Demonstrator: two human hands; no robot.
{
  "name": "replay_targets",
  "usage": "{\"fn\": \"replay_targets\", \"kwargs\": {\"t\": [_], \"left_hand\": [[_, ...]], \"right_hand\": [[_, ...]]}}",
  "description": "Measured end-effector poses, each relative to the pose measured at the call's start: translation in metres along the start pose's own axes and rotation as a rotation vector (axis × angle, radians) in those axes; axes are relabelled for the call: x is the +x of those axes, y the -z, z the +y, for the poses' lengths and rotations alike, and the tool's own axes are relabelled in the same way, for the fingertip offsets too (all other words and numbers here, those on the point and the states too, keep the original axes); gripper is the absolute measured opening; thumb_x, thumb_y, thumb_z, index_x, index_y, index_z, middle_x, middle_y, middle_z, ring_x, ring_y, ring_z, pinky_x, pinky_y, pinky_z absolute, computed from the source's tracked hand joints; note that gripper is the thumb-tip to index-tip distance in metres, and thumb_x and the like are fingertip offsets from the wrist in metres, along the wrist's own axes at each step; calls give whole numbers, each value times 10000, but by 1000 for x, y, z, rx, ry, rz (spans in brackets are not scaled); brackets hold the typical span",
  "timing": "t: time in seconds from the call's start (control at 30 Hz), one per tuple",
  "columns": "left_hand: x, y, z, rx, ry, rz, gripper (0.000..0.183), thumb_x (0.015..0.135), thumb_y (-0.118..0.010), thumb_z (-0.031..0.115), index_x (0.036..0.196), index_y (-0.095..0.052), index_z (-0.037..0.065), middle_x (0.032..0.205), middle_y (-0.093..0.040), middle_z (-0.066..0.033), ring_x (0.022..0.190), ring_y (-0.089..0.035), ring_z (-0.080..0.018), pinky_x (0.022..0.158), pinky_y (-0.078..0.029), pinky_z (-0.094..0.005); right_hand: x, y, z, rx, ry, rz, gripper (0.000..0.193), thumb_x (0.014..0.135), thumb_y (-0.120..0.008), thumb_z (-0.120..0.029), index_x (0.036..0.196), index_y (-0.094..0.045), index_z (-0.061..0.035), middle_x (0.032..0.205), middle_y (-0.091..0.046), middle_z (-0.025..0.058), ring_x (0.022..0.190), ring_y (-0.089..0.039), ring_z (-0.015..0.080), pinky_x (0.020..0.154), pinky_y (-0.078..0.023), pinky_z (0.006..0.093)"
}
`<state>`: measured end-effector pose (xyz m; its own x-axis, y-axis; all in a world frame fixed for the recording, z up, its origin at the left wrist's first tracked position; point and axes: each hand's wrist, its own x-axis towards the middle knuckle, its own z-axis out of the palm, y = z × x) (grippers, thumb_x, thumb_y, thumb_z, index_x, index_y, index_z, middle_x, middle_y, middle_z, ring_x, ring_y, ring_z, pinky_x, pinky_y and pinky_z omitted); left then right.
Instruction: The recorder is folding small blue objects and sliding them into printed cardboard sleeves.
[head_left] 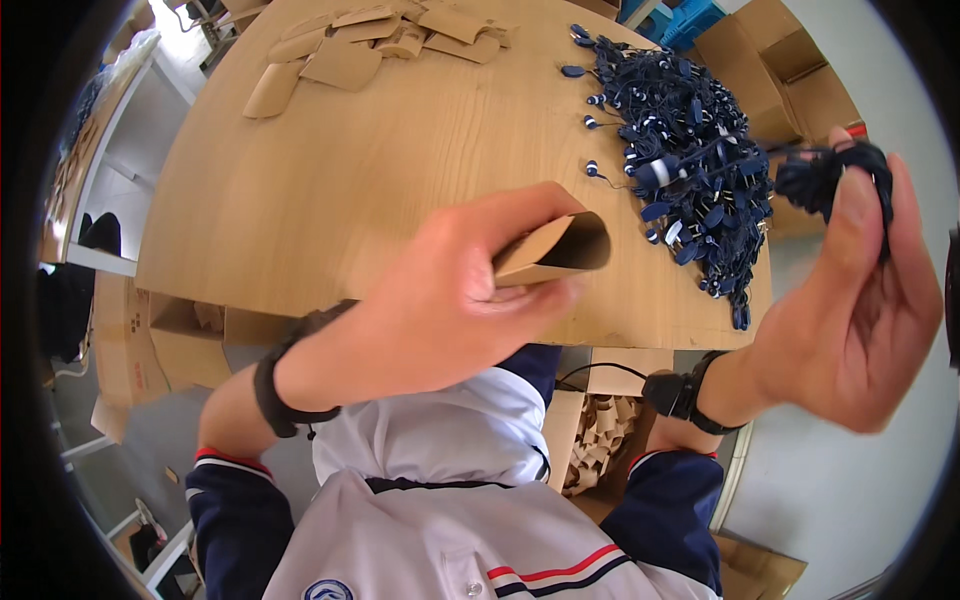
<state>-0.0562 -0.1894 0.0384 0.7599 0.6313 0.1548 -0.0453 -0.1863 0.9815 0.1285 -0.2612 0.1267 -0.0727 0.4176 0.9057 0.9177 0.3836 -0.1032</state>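
Observation:
Over the middle of the table, my left hand [440, 290] is closed round a brown cardboard sleeve [545, 262], whose open end faces right. Off the table's right edge, my right hand [850, 310] pinches a coiled bundle of dark earphones [835, 180] between thumb and fingers. A blurred earbud [657, 173] with a white band sticks out leftward from that bundle. Between and beyond my hands lies a heap of dark blue earphones [695, 120] with several white-ringed earbuds along its left side.
Flat cardboard sleeves [340, 62] lie scattered at the wooden table's [400, 150] far left. An open carton [775, 65] stands behind its right edge. Below the near edge, a carton holds crumpled brown pieces [603, 435]. Another carton [185, 345] sits under the left side.

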Motion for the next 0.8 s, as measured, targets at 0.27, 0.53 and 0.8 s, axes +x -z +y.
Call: {"fn": "replay_targets", "kwargs": {"t": [0.27, 0.53, 0.8], "left_hand": [[-10, -6, 2, -111, -41, -8, 207, 827, -711, 134, 957, -593, 23, 838, -586, 1, 784, -505, -49, 741, -433, -230], [-16, -6, 1, -97, -112, -31, 239, 772, -738, 91, 959, -605, 24, 831, -594, -24, 762, -536, -98, 727, -444, -250], [-22, -9, -5, -183, -145, -14, 280, 783, -726, 88, 1026, -617, 2, 886, -637, -123, 799, -604, -217, 731, -476, -318]], "right_hand": [[-11, 16, -15, 84, 285, -70, 316, 950, -569, -108, 1107, -568, 167, 841, -628, 388, 649, -663, 360, 532, -576, 411], [-14, -2, -11, 507, 107, -257, 329, 971, -558, -154, 1155, -569, 119, 915, -642, 366, 700, -691, 340, 633, -584, 392], [-40, -21, -37, 562, 12, -240, 288, 965, -571, -116, 1189, -538, 62, 950, -640, 363, 804, -703, 372, 721, -584, 424]]}}
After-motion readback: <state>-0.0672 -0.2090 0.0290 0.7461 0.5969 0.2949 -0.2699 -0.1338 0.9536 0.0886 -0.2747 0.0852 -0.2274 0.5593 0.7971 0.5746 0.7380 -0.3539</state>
